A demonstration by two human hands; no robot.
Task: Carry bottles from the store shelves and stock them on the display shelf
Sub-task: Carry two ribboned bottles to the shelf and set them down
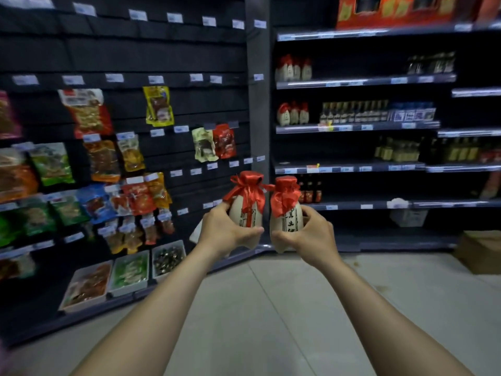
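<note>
I hold two cream ceramic bottles with red cloth caps out in front of me, side by side and upright. My left hand grips the left bottle around its body. My right hand grips the right bottle the same way. Ahead on the right stands a dark shelf unit. More bottles of the same kind stand in small groups at the left end of its second shelf and third shelf.
A dark peg wall on the left carries hanging snack packets, with white trays of goods at its foot. The shelf unit also holds rows of dark bottles. A cardboard box sits on the floor at the right. Pale tiled floor lies below my arms.
</note>
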